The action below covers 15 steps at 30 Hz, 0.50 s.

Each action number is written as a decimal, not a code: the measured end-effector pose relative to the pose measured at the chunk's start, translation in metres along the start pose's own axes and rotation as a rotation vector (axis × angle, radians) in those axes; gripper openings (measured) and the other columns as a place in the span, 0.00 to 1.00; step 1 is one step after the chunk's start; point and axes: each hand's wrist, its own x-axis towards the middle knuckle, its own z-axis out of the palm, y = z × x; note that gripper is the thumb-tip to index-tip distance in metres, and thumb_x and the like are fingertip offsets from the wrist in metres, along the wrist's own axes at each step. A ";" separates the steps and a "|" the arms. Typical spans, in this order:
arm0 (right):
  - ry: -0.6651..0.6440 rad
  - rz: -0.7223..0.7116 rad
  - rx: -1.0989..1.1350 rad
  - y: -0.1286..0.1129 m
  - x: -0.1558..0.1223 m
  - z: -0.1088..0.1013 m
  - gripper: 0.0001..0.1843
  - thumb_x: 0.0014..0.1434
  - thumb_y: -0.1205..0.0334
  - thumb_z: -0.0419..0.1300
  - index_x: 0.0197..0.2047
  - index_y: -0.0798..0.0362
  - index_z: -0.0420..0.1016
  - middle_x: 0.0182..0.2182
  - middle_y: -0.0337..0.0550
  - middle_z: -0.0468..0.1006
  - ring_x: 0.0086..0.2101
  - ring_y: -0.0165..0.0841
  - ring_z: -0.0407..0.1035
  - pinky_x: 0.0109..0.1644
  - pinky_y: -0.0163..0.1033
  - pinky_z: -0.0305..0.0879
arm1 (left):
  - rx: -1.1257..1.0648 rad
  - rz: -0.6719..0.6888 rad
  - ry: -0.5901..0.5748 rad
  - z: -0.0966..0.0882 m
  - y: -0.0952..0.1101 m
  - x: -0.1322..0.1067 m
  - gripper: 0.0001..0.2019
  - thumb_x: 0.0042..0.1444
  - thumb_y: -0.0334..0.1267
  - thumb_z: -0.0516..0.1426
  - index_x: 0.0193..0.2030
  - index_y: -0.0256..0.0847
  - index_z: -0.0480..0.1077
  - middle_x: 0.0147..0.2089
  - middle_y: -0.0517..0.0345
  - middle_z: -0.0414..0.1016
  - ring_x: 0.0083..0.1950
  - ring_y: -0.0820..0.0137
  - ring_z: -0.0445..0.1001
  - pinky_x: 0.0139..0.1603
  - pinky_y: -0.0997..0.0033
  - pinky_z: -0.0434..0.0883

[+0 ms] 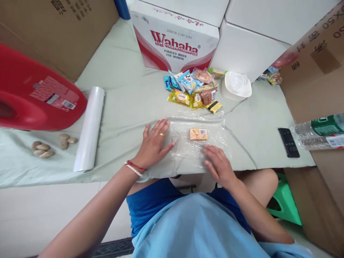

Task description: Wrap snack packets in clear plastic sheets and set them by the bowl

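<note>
A clear plastic bag or sheet of film lies flat on the cloth-covered table in front of me. On its middle rests a small wrapped snack, orange and cream, with a barcode on top. My left hand is flat at the film's left edge, fingers spread, a ring on one finger and bracelets on the wrist. My right hand touches the film's near right part, just below the snack, its fingers stretched and slightly bent. Neither hand grips anything.
Behind the film sits a pile of packaged snacks, beside a white tub. A white roll, several stones and a red jug stand left. A water carton is behind; a black remote and bottles lie right.
</note>
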 end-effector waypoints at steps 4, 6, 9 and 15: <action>-0.111 -0.076 0.109 -0.024 -0.015 0.012 0.24 0.73 0.62 0.59 0.69 0.49 0.71 0.67 0.55 0.76 0.68 0.46 0.68 0.70 0.60 0.70 | 0.054 0.064 0.072 0.001 0.024 0.008 0.31 0.77 0.52 0.46 0.81 0.43 0.51 0.82 0.42 0.55 0.84 0.56 0.50 0.83 0.37 0.41; -0.187 -0.099 0.169 -0.030 -0.017 0.011 0.18 0.73 0.60 0.61 0.64 0.51 0.76 0.64 0.54 0.78 0.67 0.46 0.69 0.70 0.59 0.70 | 0.107 0.078 0.018 0.005 0.025 0.012 0.31 0.76 0.51 0.46 0.81 0.43 0.52 0.82 0.43 0.54 0.84 0.55 0.51 0.82 0.34 0.39; -0.260 -0.080 0.327 -0.031 -0.013 -0.004 0.12 0.73 0.57 0.61 0.54 0.51 0.81 0.54 0.51 0.85 0.61 0.43 0.76 0.66 0.53 0.74 | 0.189 0.023 -0.060 0.013 0.013 0.011 0.32 0.75 0.52 0.48 0.80 0.42 0.54 0.82 0.40 0.53 0.83 0.51 0.53 0.81 0.29 0.39; -0.156 0.274 0.219 0.010 0.048 -0.047 0.20 0.77 0.50 0.52 0.47 0.48 0.84 0.37 0.41 0.88 0.36 0.36 0.81 0.42 0.39 0.76 | 0.256 0.061 -0.138 0.019 -0.009 0.002 0.37 0.72 0.60 0.50 0.80 0.44 0.56 0.83 0.39 0.49 0.83 0.46 0.53 0.80 0.26 0.38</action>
